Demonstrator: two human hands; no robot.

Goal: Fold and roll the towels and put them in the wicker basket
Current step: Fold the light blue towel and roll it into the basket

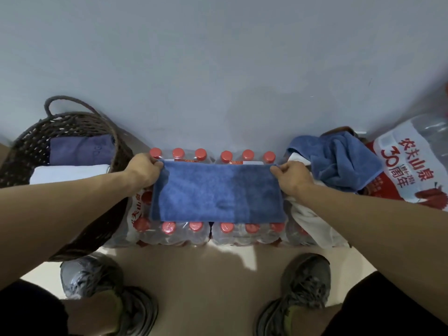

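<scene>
— Where was the towel being worked on?
— The folded blue towel point(217, 190) lay flat across the tops of the shrink-wrapped bottle packs point(244, 235), covering the middle; red caps showed along the far edge and the near edge.
— And the hands?
— The left hand point(143, 169) pinched the towel's far left corner, fingers curled over the edge; the right hand point(292, 177) pinched the far right corner the same way, thumb and fingers pressed on the cloth.
— The basket?
— The wicker basket point(29, 151) stood just beside the left edge of the packs; inside lay a purple towel point(81, 147) toward the wall and a white towel point(69, 173) nearer.
— Anything waiting?
— A crumpled blue towel point(344, 161) was heaped past the right edge; a white cloth point(312, 221) hung below it.
</scene>
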